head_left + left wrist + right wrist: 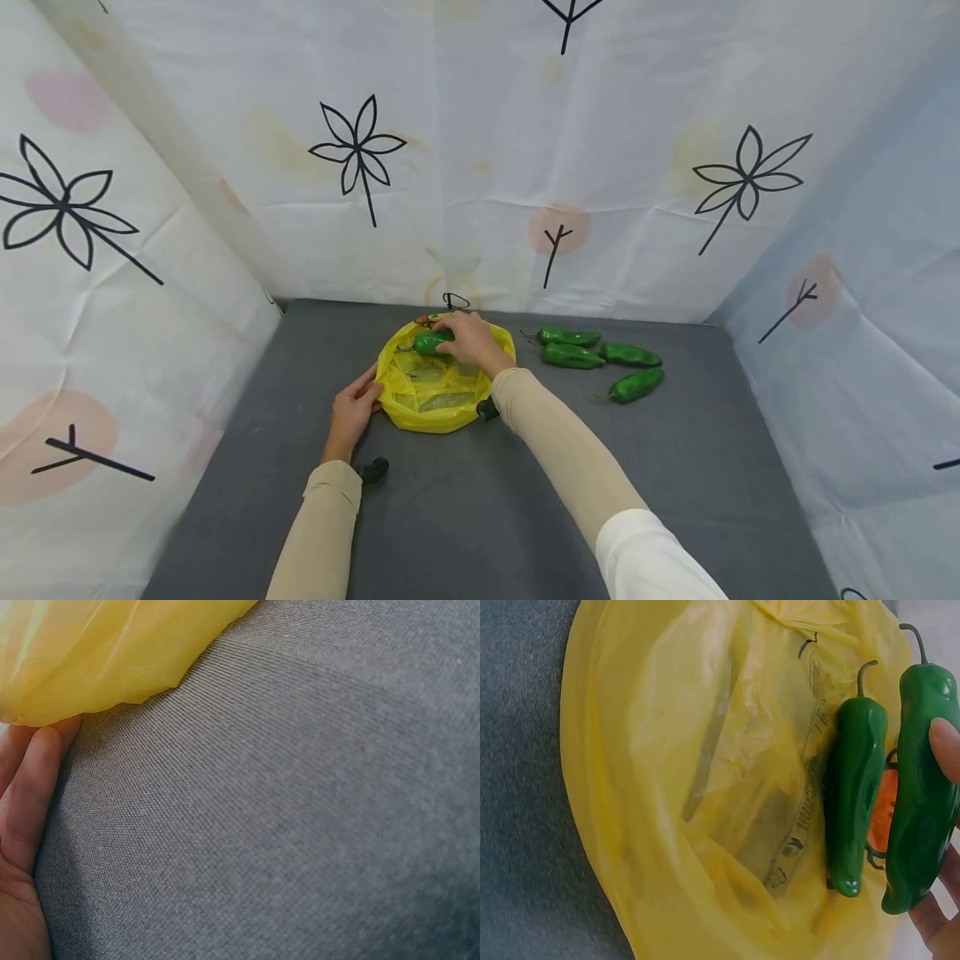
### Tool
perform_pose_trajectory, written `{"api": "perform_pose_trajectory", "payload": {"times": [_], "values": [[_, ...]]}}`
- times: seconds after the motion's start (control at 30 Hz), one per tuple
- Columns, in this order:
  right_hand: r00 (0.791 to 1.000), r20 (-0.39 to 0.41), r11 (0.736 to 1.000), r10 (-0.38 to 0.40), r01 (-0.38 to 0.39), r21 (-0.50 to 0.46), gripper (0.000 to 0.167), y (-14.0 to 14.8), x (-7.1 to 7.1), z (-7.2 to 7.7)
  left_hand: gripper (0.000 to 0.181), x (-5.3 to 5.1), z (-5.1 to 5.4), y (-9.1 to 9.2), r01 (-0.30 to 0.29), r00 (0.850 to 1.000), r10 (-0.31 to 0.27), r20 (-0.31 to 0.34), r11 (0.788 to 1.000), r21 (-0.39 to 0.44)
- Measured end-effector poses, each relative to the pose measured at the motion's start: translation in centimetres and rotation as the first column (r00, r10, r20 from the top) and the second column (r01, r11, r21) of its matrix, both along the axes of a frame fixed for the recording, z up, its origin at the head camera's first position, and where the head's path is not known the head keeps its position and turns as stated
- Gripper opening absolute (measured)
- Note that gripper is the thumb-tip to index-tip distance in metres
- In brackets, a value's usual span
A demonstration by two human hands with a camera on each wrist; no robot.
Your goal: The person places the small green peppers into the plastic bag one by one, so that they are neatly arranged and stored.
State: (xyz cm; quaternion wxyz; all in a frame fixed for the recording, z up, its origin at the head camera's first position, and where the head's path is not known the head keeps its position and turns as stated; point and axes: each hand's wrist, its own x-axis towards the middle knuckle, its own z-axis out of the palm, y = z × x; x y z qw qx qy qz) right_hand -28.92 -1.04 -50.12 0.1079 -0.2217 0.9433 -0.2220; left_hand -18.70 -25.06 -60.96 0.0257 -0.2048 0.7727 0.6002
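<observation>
My right hand [471,340] grips a long green pepper [922,787] above the mouth of a yellow plastic bag [397,408]. Inside the bag, a second green pepper [855,795] lies beside the held one in the right wrist view. My left hand [356,412] holds the bag's left rim, and its fingertips meet the yellow plastic in the left wrist view [30,802]. The bag stands spread open on the grey table. Dark print shows on its inner wall.
Several green peppers [572,356] lie on the grey table [465,517] right of the bag. Behind the table hangs a white cloth [480,183] with flower drawings, and similar cloths flank both sides. An orange patch [883,810] shows behind the peppers in the right wrist view.
</observation>
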Motion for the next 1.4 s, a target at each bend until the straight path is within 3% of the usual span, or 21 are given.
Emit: {"api": "perform_pose_trajectory", "payload": {"times": [0.23, 0.57, 1.4], "values": [[0.999, 0.046, 1.000, 0.019, -0.019, 0.001, 0.041, -0.2, 0.0, -0.4, 0.048, 0.1, 0.2, 0.0, 0.007, 1.000, -0.007, 0.002, 1.000, -0.002], [0.998, 0.059, 0.999, -0.036, 0.038, -0.033, 0.038, -0.5, 0.4, -0.9, 0.048, -0.2, 0.2, 0.0, -0.001, 1.000, 0.001, 0.015, 1.000, -0.013], [0.998, 0.037, 0.995, -0.056, 0.059, -0.082, 0.034, -0.8, 0.3, -2.1, 0.048, 0.1, 0.1, 0.1, 0.004, 1.000, -0.004, -0.003, 1.000, -0.014]]}}
